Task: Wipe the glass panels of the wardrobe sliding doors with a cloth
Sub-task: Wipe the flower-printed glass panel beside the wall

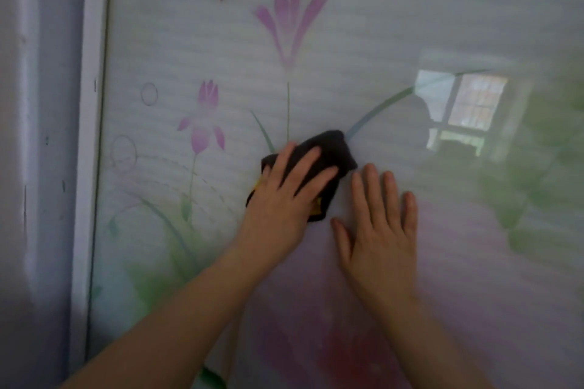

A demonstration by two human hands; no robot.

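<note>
The wardrobe door's glass panel [363, 25] fills the view, printed with pink flowers and green leaves. My left hand [284, 196] lies flat with straight fingers on a dark cloth [335, 148] that shows a bit of yellow at its edge, pressing it against the glass near the middle. My right hand [379, 230] rests flat on the bare glass just right of the cloth, fingers spread and straight, holding nothing.
The door's pale frame [91, 136] runs vertically at the left, with a lilac wall or post [34, 167] beyond it. A window's reflection [467, 114] shines on the glass at the right.
</note>
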